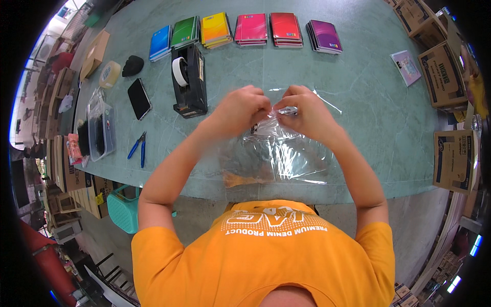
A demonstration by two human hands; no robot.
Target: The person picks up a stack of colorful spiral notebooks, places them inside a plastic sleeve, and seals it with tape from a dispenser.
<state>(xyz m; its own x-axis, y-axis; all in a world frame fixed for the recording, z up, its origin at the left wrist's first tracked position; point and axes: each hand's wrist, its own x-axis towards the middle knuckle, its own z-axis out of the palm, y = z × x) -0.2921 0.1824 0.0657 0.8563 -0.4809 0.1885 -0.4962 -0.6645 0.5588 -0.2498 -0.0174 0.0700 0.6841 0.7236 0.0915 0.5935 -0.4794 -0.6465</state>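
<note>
A clear plastic bag point(291, 158) lies spread on the green table in front of me, glossy with reflections. Both hands meet at its far edge. My left hand point(243, 107) is closed, its fingertips pinching the plastic. Close beside it, my right hand point(306, 113) also pinches the film between thumb and fingers. The fingertips nearly touch each other. Whether anything small is held along with the plastic is hidden by the fingers. Left of my left hand stands a black tape dispenser point(196, 87) with a white roll point(180, 71).
Spiral notebook stacks line the far side: blue point(160, 43), green point(185, 31), yellow point(216, 29), pink point(251, 28), red point(286, 28), purple point(325, 37). At left are a phone point(138, 99), blue nippers point(137, 149), a tape roll point(110, 74) and a plastic tub point(108, 130). Cardboard boxes point(442, 77) stand right.
</note>
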